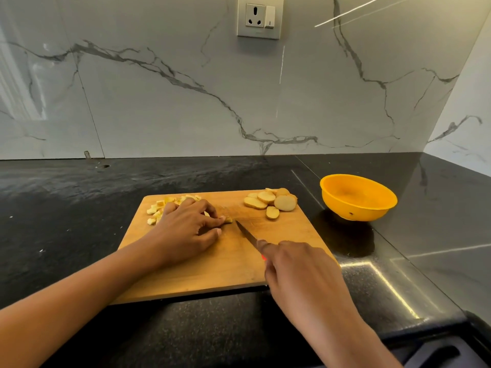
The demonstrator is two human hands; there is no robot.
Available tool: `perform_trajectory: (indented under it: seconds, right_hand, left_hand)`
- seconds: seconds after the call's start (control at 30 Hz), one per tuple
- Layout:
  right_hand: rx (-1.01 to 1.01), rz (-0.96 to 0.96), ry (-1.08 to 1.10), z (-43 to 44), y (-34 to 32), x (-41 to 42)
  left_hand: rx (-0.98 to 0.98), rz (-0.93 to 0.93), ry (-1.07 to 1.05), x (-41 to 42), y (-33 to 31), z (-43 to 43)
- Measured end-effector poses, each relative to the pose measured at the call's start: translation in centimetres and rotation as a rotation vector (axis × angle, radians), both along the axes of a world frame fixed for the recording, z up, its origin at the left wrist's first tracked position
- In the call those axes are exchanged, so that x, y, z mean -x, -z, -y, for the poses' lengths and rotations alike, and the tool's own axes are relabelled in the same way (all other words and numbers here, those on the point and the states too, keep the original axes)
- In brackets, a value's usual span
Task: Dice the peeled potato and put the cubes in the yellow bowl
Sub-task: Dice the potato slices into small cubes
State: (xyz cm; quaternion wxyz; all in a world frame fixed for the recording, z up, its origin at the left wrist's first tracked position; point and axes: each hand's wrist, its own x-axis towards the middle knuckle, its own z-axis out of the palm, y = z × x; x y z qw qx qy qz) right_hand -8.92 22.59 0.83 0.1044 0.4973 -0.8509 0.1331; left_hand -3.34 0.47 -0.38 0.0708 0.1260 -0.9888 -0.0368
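Note:
A wooden cutting board point(239, 272) lies on the black counter. Several round potato slices point(271, 201) are piled at its far right corner. Small potato cubes point(156, 208) lie at its far left, partly hidden by my left hand point(188, 227). That hand pinches a small potato piece point(228, 220) against the board with curled fingers. My right hand point(300, 269) grips a knife point(245, 231) with a red handle, forefinger along the blade's back, tip just right of the held piece. The yellow bowl point(358, 197) stands right of the board and looks empty.
A marble backsplash with a wall socket point(259, 17) rises behind the black counter point(66, 208). The counter meets a side wall at the far right. A dark rim point(438, 351) runs along the near right corner.

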Motion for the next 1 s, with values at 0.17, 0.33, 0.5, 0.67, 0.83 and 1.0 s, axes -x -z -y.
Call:
perform_trajectory:
  seconds: [0.17, 0.33, 0.5, 0.67, 0.83, 1.0]
  right_hand:
    - [0.056, 0.01, 0.033, 1.4, -0.1, 0.2]
    - [-0.062, -0.017, 0.027, 2.2, 0.4, -0.2]
    - [-0.22, -0.035, 0.023, 3.9, -0.3, -0.4]
    - [-0.257, -0.055, -0.035, 4.2, -0.9, 0.3]
    - [-0.122, -0.04, -0.088, 3.5, -1.2, 2.3]
    - [-0.032, 0.021, -0.13, 2.4, -1.0, 3.6]
  left_hand:
    - [0.007, 0.027, 0.002, -0.4, 0.0, -0.2]
    - [0.021, 0.024, 0.002, -0.3, 0.2, 0.0]
    - [0.028, 0.033, 0.008, -0.2, 0.1, -0.1]
    - [0.044, -0.032, 0.018, -0.2, 0.3, -0.1]
    - [0.06, -0.098, 0.001, 0.0, 0.3, -0.4]
    - [0.074, -0.11, 0.019, -0.1, 0.3, -0.5]
